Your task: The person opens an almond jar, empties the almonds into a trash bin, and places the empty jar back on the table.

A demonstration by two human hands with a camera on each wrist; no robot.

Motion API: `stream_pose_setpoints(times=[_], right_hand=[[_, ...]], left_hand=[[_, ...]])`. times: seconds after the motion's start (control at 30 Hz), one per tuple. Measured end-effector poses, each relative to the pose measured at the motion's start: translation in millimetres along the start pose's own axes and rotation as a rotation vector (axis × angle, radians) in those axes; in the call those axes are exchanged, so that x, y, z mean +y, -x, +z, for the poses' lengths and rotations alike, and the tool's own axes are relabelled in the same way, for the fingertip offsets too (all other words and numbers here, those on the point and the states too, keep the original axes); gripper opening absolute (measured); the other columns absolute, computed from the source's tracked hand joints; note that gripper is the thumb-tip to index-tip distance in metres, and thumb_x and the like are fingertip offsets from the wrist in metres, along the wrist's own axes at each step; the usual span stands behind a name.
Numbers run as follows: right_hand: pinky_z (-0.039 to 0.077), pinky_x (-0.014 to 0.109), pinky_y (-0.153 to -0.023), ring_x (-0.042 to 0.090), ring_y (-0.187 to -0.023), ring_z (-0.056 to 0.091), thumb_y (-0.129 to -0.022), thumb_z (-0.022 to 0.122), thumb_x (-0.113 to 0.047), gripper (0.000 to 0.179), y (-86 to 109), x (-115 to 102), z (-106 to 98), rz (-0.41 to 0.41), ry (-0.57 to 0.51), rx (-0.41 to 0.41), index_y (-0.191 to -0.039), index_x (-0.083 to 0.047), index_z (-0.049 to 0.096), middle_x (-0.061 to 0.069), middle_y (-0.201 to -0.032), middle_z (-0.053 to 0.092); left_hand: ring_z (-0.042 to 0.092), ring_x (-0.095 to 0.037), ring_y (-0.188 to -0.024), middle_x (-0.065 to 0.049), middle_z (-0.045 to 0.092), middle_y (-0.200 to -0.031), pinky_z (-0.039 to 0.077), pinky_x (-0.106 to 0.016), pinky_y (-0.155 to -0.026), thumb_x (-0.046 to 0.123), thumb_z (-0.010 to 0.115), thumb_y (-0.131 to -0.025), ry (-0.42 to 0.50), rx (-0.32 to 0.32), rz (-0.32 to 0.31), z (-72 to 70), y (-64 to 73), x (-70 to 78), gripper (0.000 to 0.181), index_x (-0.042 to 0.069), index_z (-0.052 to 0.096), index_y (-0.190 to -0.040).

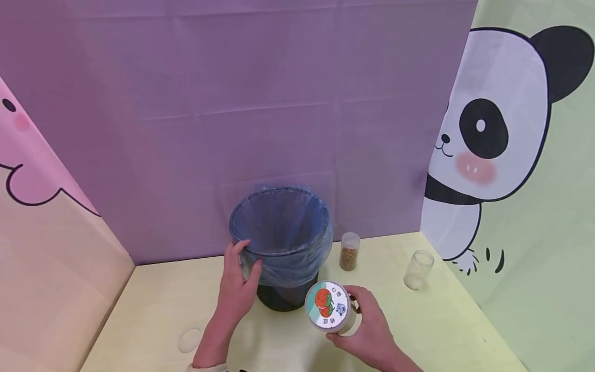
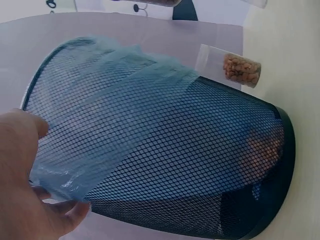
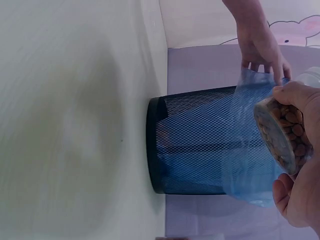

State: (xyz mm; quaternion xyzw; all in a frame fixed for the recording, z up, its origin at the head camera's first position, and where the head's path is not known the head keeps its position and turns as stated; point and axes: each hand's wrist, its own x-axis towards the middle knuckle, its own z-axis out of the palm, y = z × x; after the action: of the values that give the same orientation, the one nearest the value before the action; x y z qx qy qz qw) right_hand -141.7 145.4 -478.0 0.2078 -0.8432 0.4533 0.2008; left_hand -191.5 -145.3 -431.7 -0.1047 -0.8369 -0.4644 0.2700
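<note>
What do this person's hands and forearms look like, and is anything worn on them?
The left hand and right hand are both bare, with no gloves. A pale cream sleeve cuff shows at the head view's bottom edge, on the left forearm. The visible right forearm has no sleeve.

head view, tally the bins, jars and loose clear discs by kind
Bins: 1, the lined bin
Jars: 3, the labelled jar in the right hand, the jar with brown bits standing by the bin, the clear jar
Clear discs: 1, the flat disc
Total: 5
</note>
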Motion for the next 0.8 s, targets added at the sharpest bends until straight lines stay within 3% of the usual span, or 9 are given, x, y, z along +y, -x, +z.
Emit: stream_pose_setpoints(times=[0.23, 0.43, 0.53, 0.67, 0.73, 0.8], right_hand=[[0.051, 0.03, -0.084, 0.012, -0.11, 0.049, -0.052, 0.096, -0.031, 0.091, -4.4, -7.6, -5.6, -0.154, 0.105, 0.016, -0.13, -0.015, 0.051, -0.005, -0.125, 0.051], [0.04, 0.018, -0.095, 0.018, -0.113, 0.049, -0.05, 0.095, -0.03, 0.096, -10.1, -8.0, -8.5, -0.27, 0.181, 0.083, -0.132, -0.007, 0.051, 0.003, -0.126, 0.053], [0.035, 0.016, -0.099, 0.02, -0.114, 0.05, -0.049, 0.093, -0.03, 0.094, -13.8, -8.0, -8.6, -0.316, 0.189, 0.116, -0.131, -0.005, 0.052, 0.005, -0.125, 0.054], [0.035, 0.016, -0.099, 0.021, -0.113, 0.051, -0.049, 0.093, -0.028, 0.094, -18.1, -9.2, -8.2, -0.343, 0.189, 0.121, -0.131, -0.004, 0.053, 0.006, -0.124, 0.054], [0.037, 0.016, -0.098, 0.02, -0.113, 0.052, -0.048, 0.093, -0.027, 0.094, -20.5, -10.2, -8.6, -0.353, 0.199, 0.12, -0.13, -0.004, 0.053, 0.005, -0.124, 0.055], [0.038, 0.016, -0.098, 0.02, -0.113, 0.052, -0.048, 0.093, -0.027, 0.094, -22.7, -11.8, -9.6, -0.36, 0.209, 0.115, -0.13, -0.005, 0.054, 0.004, -0.124, 0.055]], left_hand=[[0.011, -0.036, -0.145, -0.012, 0.003, -0.16, 0.026, -0.064, -0.104, 0.008, 0.063, -0.093, -0.011, -0.046, -0.031, -4.7, 10.1, 15.0, 0.073, 0.021, 0.025, -0.154], [0.008, -0.037, -0.145, -0.008, -0.005, -0.161, 0.028, -0.066, -0.101, 0.01, 0.067, -0.089, -0.119, -0.001, -0.032, -7.4, 21.3, 28.1, 0.073, 0.021, 0.031, -0.152], [0.007, -0.034, -0.145, -0.009, 0.004, -0.161, 0.023, -0.067, -0.102, 0.007, 0.068, -0.087, -0.134, 0.064, 0.013, -8.9, 29.2, 34.4, 0.062, 0.016, 0.043, -0.144], [0.016, -0.039, -0.142, -0.015, 0.025, -0.156, 0.019, -0.067, -0.103, -0.001, 0.066, -0.083, -0.084, 0.146, 0.142, -8.2, 44.6, 45.6, 0.05, 0.01, 0.056, -0.131], [0.022, -0.039, -0.14, -0.016, 0.034, -0.151, 0.02, -0.058, -0.108, -0.002, 0.066, -0.083, -0.06, 0.114, 0.196, -6.5, 51.7, 51.5, 0.048, 0.01, 0.057, -0.129], [0.03, -0.034, -0.138, -0.012, 0.041, -0.147, 0.024, -0.045, -0.11, 0.001, 0.067, -0.085, -0.044, 0.033, 0.214, -4.2, 57.0, 57.3, 0.048, 0.012, 0.056, -0.131]])
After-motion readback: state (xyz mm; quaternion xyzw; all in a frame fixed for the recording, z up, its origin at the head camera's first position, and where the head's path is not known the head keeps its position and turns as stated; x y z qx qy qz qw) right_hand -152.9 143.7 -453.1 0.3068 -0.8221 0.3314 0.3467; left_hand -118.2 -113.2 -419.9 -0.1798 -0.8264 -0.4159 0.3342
